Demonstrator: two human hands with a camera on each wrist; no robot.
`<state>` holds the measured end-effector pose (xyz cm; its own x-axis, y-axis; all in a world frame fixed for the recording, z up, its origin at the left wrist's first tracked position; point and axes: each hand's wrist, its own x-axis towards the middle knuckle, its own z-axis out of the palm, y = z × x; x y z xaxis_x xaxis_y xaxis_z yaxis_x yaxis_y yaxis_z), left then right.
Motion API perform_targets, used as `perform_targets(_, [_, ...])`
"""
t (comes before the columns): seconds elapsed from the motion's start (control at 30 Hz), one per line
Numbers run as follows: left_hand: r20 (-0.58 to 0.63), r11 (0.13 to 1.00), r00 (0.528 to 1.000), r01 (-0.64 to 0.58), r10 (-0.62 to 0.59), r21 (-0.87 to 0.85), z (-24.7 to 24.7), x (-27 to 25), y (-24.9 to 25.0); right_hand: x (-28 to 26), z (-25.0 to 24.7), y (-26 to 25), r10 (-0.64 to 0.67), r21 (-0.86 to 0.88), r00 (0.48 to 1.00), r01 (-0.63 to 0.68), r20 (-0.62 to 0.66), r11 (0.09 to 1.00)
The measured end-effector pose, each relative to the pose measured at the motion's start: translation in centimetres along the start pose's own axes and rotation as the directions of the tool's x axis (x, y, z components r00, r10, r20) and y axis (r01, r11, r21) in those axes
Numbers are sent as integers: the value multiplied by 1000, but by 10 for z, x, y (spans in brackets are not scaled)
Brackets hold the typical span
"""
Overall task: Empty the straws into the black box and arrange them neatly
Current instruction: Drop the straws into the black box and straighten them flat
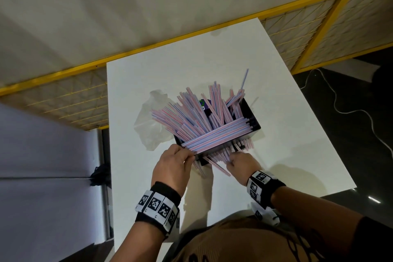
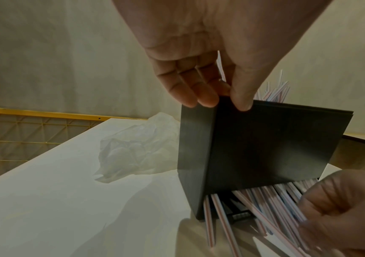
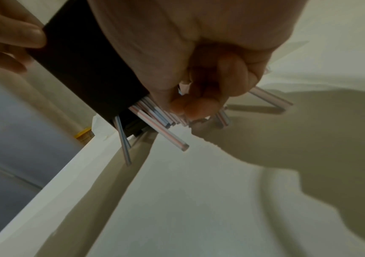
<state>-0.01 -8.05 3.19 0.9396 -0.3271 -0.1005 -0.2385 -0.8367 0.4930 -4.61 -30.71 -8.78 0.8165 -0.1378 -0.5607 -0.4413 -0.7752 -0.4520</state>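
The black box (image 1: pixel 254 120) stands on the white table (image 1: pixel 287 155), crammed with pink-and-blue striped straws (image 1: pixel 204 117) that fan out over its far rim; one neat bundle lies across its near side. My left hand (image 1: pixel 190 155) pinches the box's near-left corner, thumb (image 2: pixel 241 97) on one face and fingers (image 2: pixel 190 90) on the other. In the left wrist view the box (image 2: pixel 265 147) is tipped up, with straws (image 2: pixel 265 200) poking out under its near edge. My right hand (image 1: pixel 230 160) curls round those lower straws (image 3: pixel 155 120) beside the box (image 3: pixel 84 69).
A crumpled clear plastic bag (image 1: pixel 148 121) lies on the table just left of the box. The table's near edge is close under my wrists. A yellow mesh fence (image 1: pixel 319 34) runs behind the table, and a white cable (image 1: pixel 350 110) trails on the dark floor at right.
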Motion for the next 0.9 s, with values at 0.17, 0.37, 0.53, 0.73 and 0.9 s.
perform_targets(0.17, [12,1000,1000,1,-1,1,1,0,-1,3,-1,-17,37,195,999,-32,-18,980])
perform_targets(0.37, [7,1000,1000,-11,11,2,1,2,-3,17,0,-26,156,339,986,-165,54,926])
perform_targets(0.53, [17,1000,1000,2,-2,-1,2,3,-5,19,1,-12,115,342,989,-141,96,929])
perform_targets(0.73, [9,1000,1000,6,-6,-29,2,2,-4,14,-4,12,66,208,983,-102,174,973])
perform_targets(0.9, [22,999,1000,23,-22,-33,2,2,-5,4,-17,21,62,136,939,-114,337,984])
